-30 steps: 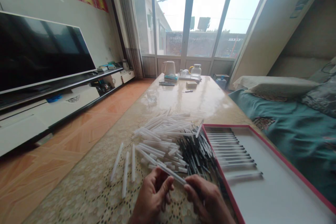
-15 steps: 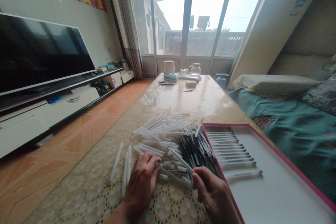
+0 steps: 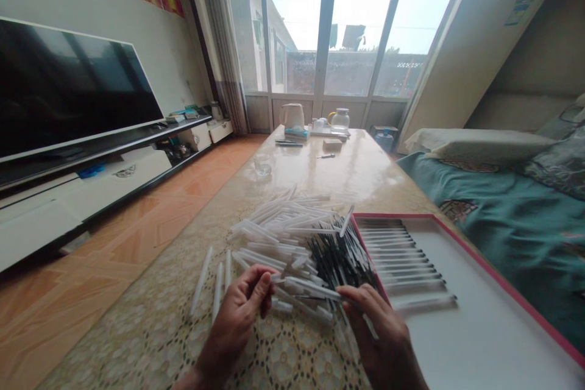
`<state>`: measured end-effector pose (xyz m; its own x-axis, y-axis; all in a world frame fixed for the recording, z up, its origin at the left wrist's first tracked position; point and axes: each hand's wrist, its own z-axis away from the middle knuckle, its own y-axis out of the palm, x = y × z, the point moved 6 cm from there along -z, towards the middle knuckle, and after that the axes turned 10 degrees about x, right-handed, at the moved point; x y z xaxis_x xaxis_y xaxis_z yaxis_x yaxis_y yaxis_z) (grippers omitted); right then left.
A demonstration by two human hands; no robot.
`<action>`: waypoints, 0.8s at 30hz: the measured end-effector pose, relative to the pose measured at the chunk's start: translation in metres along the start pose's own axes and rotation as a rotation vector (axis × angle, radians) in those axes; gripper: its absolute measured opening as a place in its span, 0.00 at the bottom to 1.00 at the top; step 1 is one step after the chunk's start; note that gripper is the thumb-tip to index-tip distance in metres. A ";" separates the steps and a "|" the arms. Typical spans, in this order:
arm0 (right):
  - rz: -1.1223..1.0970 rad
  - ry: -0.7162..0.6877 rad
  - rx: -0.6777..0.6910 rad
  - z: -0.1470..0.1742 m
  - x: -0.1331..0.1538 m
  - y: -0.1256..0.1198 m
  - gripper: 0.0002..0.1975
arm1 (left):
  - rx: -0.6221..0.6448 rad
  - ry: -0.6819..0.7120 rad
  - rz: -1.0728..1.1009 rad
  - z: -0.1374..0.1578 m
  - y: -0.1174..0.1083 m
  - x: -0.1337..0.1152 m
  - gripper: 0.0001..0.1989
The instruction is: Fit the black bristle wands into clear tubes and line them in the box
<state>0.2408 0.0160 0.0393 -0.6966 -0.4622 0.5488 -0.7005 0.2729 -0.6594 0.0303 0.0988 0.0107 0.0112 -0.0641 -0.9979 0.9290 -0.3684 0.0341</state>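
My left hand (image 3: 240, 314) pinches a small whitish pen cap (image 3: 276, 278) between thumb and fingers. A white pen (image 3: 313, 288) lies in the grip of my right hand (image 3: 381, 329), its tip pointing left at the cap with a small gap between. Around and beyond both hands spreads a heap of translucent white pen barrels (image 3: 283, 219). Dark thin pen refills (image 3: 340, 256) lie bunched right of the heap. Further right, a shallow white box with a red rim (image 3: 489, 268) holds a row of pens (image 3: 397, 253) with black ends.
Several loose barrels (image 3: 201, 280) lie left of my left hand on the patterned tabletop (image 3: 150, 323). A drinking glass (image 3: 263, 166), a small box (image 3: 332, 145), a glass jug (image 3: 340, 120) and a kettle (image 3: 292, 117) stand further back. A covered bed or couch (image 3: 516, 207) is on the right.
My left hand has risen from the heap and turned, now with a cap in its fingers. My right hand has brought the pen flatter and level with it.
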 end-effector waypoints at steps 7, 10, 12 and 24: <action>0.034 -0.006 0.029 0.000 0.001 0.002 0.11 | 0.083 -0.032 0.000 0.001 0.006 -0.002 0.16; 0.053 0.007 0.051 -0.001 0.001 0.003 0.10 | 0.130 -0.034 -0.009 0.005 0.012 -0.006 0.16; 0.089 -0.001 0.066 -0.002 0.001 0.003 0.10 | 0.142 -0.031 -0.025 0.006 0.014 -0.008 0.15; 0.498 -0.225 0.320 0.000 0.023 0.023 0.08 | 0.219 -0.099 0.088 0.018 0.044 0.014 0.16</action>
<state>0.2083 0.0119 0.0371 -0.8531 -0.5204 0.0375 -0.1950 0.2513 -0.9481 0.0649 0.0645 -0.0011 0.0423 -0.1912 -0.9806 0.8239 -0.5486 0.1425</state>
